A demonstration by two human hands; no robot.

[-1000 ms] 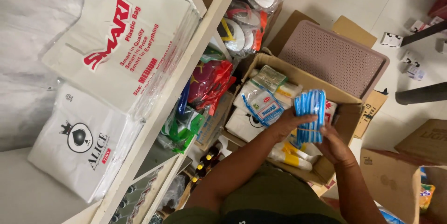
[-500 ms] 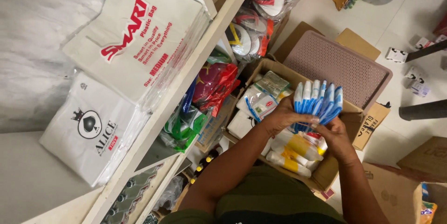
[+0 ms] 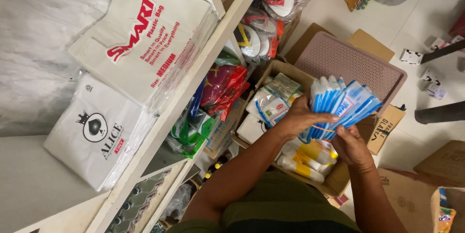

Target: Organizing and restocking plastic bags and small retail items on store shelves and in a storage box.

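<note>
Both hands hold a fanned bundle of blue-and-white flat packets over an open cardboard box. My left hand grips the bundle's left side, thumb across the front. From below, my right hand holds its lower edge, where a thin band wraps the packets. In the box lie clear-wrapped packets and white-and-yellow tubes.
A white shelf unit on the left carries stacks of white plastic bags, red and green packaged goods and round items in wrap. A brownish perforated plastic lid lies behind the box. More cartons stand at the right.
The bundle of blue packets has risen and spread into a wider fan, moving up and right above the box. Both hands stay on it.
</note>
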